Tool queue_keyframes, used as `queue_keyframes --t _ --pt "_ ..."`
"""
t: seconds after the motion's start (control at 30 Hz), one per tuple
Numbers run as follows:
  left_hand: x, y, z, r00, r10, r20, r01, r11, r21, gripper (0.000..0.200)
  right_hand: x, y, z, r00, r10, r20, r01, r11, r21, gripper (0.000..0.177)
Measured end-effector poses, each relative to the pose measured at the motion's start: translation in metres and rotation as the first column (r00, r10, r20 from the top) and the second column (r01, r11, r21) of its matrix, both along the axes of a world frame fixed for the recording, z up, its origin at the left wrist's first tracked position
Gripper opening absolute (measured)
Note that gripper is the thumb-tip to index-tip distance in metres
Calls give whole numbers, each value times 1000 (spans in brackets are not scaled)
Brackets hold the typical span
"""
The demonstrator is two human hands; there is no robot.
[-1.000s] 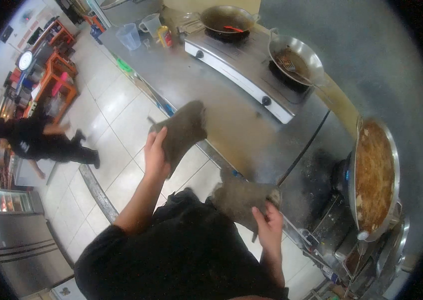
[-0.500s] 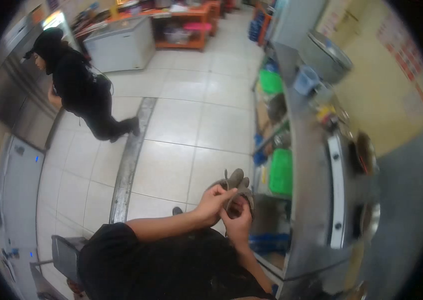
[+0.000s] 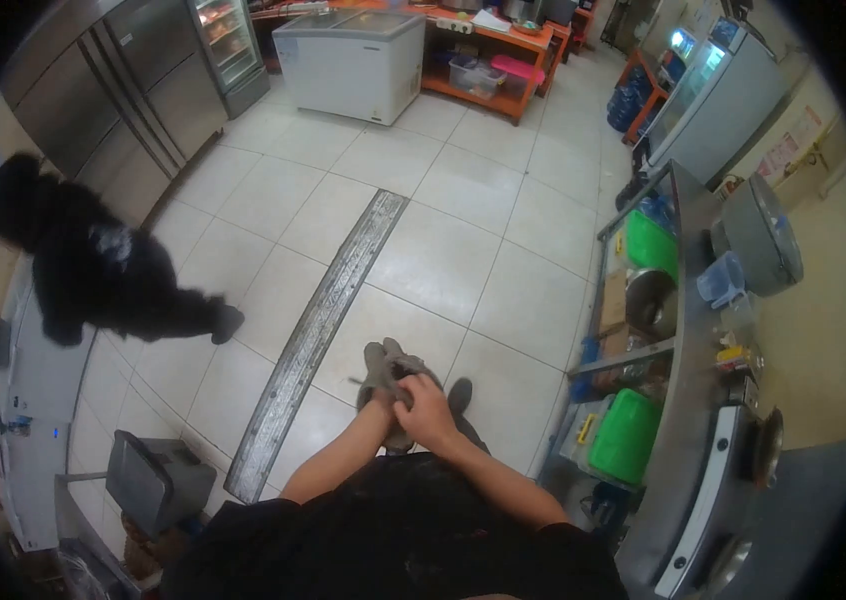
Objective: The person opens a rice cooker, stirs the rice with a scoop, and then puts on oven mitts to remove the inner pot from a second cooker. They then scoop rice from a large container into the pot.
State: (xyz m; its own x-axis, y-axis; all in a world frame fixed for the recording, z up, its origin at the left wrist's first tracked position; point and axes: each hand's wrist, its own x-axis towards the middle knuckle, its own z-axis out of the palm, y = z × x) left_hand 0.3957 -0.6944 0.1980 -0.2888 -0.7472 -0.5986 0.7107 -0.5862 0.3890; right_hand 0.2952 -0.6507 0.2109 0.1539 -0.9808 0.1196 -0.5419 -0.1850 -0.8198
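Note:
A pair of grey-brown gloves [image 3: 376, 362] is held in front of my body. My left hand [image 3: 382, 399] is at the opening of one glove, its fingers hidden by the material. From the right, my right hand [image 3: 427, 410] has its fingers closed on the edge of the glove, close beside my left hand. A thin loop or strap sticks out on the left side of the gloves.
A co-worker in black [image 3: 103, 260] is at the left. A grey bin [image 3: 158, 480] stands at lower left, beyond a metal floor strip [image 3: 323, 330]. Along the right runs a steel counter [image 3: 678, 400] over green-lidded containers [image 3: 625, 435]. A white chest freezer [image 3: 348, 70] stands ahead.
The view has swung, and my hands and the gloves now sit further left in it. My left hand has moved into the glove's opening. The co-worker has moved nearer on the left.

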Motion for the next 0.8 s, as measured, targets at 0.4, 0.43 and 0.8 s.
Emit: queue_keyframes --t 0.4,0.43,0.8 --pt "-26 -301 53 996 57 -72 -74 960 -270 49 -37 -277 16 879 458 129 -457 888 -42 30" --pt "-32 -332 62 995 58 -80 -80 953 -294 49 -47 -308 22 888 438 144 -433 899 -66 28" --pt "-47 -617 107 975 118 -188 -190 881 -433 57 -69 -594 27 882 471 18 -456 862 -223 26"
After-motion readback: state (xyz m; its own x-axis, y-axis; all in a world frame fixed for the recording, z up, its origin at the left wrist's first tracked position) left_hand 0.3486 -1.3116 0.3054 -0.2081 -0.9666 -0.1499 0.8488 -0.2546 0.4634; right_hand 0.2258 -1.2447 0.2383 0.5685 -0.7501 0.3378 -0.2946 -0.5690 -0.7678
